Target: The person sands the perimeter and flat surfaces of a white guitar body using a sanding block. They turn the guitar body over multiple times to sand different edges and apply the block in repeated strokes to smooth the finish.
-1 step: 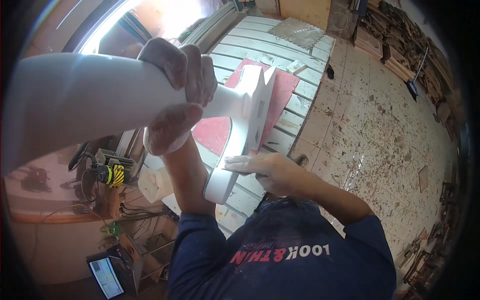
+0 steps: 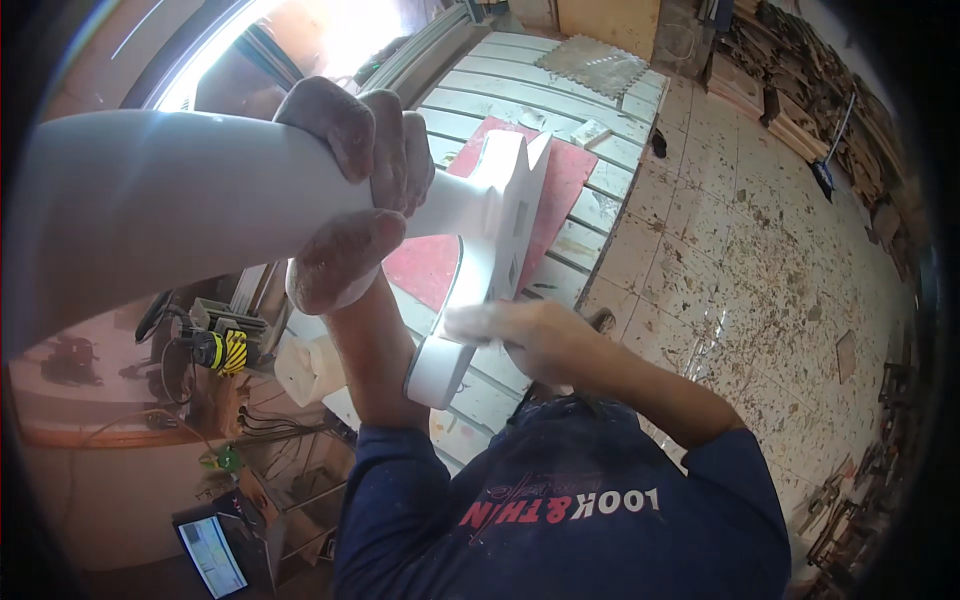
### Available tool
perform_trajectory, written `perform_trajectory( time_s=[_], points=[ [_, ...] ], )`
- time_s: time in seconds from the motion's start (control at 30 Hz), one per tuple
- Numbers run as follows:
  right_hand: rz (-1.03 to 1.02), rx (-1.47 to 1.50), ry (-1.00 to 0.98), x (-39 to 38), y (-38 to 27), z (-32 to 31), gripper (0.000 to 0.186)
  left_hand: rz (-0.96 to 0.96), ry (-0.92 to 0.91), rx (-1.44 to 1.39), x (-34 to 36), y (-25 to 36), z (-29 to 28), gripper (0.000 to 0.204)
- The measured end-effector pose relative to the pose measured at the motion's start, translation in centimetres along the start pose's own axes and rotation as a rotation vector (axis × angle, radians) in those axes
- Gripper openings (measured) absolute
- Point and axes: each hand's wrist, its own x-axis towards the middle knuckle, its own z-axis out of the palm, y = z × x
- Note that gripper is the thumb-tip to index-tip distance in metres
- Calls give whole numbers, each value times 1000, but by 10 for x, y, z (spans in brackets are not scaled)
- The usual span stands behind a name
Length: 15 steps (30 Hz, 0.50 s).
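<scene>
A white guitar [image 2: 478, 250], with a long rounded neck, slot-like openings and a dark line along its body's edge, slants across the view. My left hand [image 2: 350, 180] is wrapped round the neck, fingers over the top and thumb below. At the near end of the body, my right hand [image 2: 535, 335] lies against the white surface, its fingers smeared by motion. Whether anything sits under those fingers cannot be made out. Beneath the guitar, a red sheet [image 2: 568, 185] rests on a slatted white table [image 2: 480, 75].
A small pale block [image 2: 591, 133] and a brown mat [image 2: 592, 66] lie on the table. To the left are a black-and-yellow tool [image 2: 222, 350], a whitish bag-like thing [image 2: 308, 370] and a lit screen [image 2: 212, 555]. Debris covers the tiled floor [image 2: 740, 270]; wood pieces [image 2: 815, 90] are piled at the far right.
My right hand has shifted slightly left along the guitar's body and is now blurred. My left hand keeps its hold on the neck.
</scene>
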Motion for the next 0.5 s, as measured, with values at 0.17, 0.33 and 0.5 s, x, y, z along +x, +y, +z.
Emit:
perform_trajectory(
  time_s=[0.17, 0.33, 0.5],
  points=[
    [64, -199, 108, 2, 21, 10, 57, -14, 53, -38, 7, -9, 14, 31],
    [190, -172, 82, 2, 32, 5, 57, -5, 116, 11, 4, -6, 7, 31],
    [-103, -68, 373, -4, 30, 45, 62, 9, 161, -35, 4, -11, 3, 29]
  ],
)
